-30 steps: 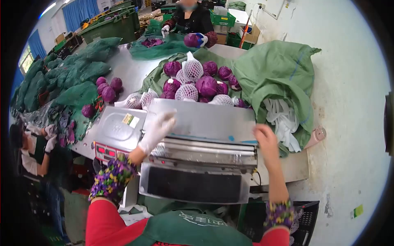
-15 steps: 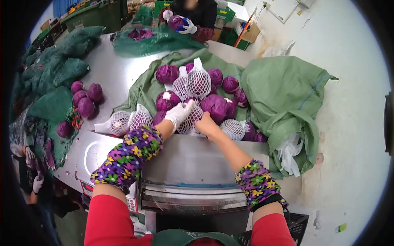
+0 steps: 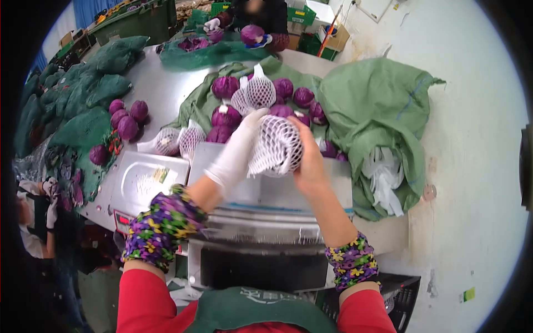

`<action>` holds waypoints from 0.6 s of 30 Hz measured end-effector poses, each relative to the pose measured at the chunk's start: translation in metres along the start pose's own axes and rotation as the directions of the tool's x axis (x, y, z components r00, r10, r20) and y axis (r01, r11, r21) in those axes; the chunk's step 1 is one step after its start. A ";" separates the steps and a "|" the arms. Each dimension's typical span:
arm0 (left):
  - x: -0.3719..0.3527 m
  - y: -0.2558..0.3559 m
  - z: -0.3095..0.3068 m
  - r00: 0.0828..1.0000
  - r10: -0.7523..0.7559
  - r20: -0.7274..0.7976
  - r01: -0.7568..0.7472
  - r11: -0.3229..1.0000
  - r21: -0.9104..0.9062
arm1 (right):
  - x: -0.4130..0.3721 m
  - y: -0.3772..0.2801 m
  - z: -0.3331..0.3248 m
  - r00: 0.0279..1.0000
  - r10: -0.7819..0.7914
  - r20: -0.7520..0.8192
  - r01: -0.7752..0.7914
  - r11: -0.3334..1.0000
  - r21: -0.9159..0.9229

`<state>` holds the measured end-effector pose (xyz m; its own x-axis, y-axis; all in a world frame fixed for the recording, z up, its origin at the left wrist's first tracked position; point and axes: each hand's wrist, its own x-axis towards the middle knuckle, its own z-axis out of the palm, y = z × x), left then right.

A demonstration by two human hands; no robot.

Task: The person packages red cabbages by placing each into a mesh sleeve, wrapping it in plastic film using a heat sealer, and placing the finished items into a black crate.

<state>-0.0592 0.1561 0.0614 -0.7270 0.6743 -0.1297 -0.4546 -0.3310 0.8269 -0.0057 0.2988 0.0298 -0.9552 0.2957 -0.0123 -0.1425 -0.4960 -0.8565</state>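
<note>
A red cabbage in a white foam net sleeve is held between my two hands above the front edge of the steel table. My left hand, in a white glove, presses on its left side. My bare right hand curls around its right side. Loose net hangs at the cabbage's lower left. Behind it, bare red cabbages and more netted cabbages lie on a green woven sack. At the left, another netted cabbage rests beside the pile.
A bulky green sack stands at the right, with white plastic at its mouth. Several cabbages and dark green mesh bags lie at the left. A scale plate is nearby. Across the table, a person handles cabbages.
The netted cabbage has come up off the pile and towards me, with both hands now around it. The person opposite has lowered a cabbage and moved their hands apart.
</note>
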 end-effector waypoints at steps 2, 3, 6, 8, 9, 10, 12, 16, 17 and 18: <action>-0.003 -0.063 -0.024 0.974 0.221 -0.058 -0.193 0.931 0.311 | -0.022 0.027 -0.026 0.995 -0.094 -0.019 0.089 0.977 -0.196; -0.008 -0.083 -0.029 0.979 0.194 -0.068 -0.167 0.945 0.280 | -0.034 0.032 -0.037 0.993 -0.116 -0.007 0.108 0.943 -0.315; -0.032 -0.121 -0.039 0.957 0.289 0.036 -0.265 0.813 0.519 | -0.060 0.056 -0.069 0.982 -0.187 0.016 0.166 0.828 -0.536; -0.039 -0.131 -0.052 0.946 0.307 0.103 -0.315 0.799 0.512 | -0.072 0.058 -0.077 0.903 -0.345 0.257 0.425 0.624 -0.656; -0.050 -0.117 -0.050 0.948 0.277 0.158 -0.317 0.771 0.553 | -0.074 0.048 -0.077 0.900 -0.330 0.286 0.434 0.613 -0.660; -0.052 -0.118 -0.063 0.930 0.339 0.144 -0.349 0.684 0.641 | -0.077 0.035 -0.081 0.903 -0.329 0.277 0.428 0.615 -0.662; -0.087 -0.081 -0.074 0.934 0.324 0.148 -0.297 0.481 0.825 | -0.087 -0.001 -0.097 0.949 -0.111 0.294 0.307 0.525 -0.794; -0.143 -0.023 -0.125 0.940 0.018 0.341 -0.279 -0.536 0.797 | -0.129 -0.070 -0.137 0.813 0.182 0.554 0.583 -0.262 -0.769; -0.149 -0.021 -0.128 0.929 -0.080 0.360 -0.330 -0.619 0.713 | -0.135 -0.071 -0.147 0.748 0.308 0.588 0.663 -0.406 -0.629; -0.154 -0.016 -0.126 0.913 -0.177 0.368 -0.382 -0.687 0.618 | -0.138 -0.068 -0.152 0.679 0.437 0.591 0.727 -0.517 -0.453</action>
<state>-0.0047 -0.0254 -0.0007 -0.3938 0.9170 -0.0638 0.9082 0.3775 -0.1807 0.1754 0.4162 0.0112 -0.8637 -0.4980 -0.0776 -0.5028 0.8410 0.1998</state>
